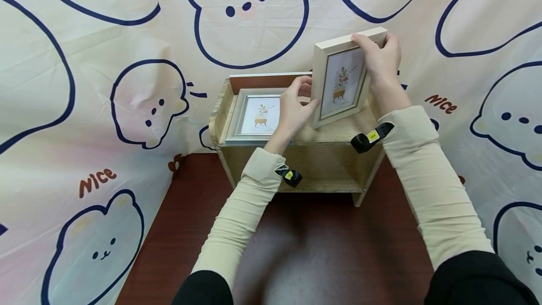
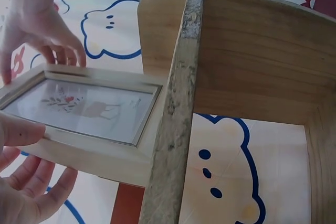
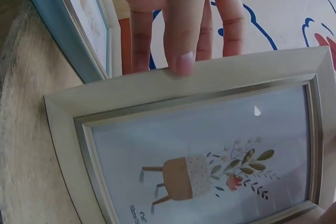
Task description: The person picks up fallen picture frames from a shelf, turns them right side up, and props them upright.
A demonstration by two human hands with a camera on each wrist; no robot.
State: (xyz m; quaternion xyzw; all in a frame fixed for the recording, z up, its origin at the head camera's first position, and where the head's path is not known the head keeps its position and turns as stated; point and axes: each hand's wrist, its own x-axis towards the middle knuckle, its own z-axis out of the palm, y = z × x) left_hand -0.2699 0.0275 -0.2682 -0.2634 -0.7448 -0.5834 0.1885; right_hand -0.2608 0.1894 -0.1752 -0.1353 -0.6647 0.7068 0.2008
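In the head view, the cream frame (image 1: 342, 81) is upright, slightly tilted, at two o'clock of centre; the right hand (image 1: 383, 58) grips its top and the left hand (image 1: 295, 109) pinches its nine-o'clock side, probably to steady it. Bare shelf (image 1: 338, 133) wood shows at six o'clock. In the left wrist view, the shelf's edge passes its three-o'clock end. In the right wrist view, the blue-edged frame (image 3: 67, 24) crowds its upper-left corner, around eleven o'clock, leaving little room there.

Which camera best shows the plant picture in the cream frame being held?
The right wrist view: the plant picture looms largest there, its details clearest, though turned sideways and partly cropped. The head view shows it right way up but small; the left wrist view, slanted and faint.
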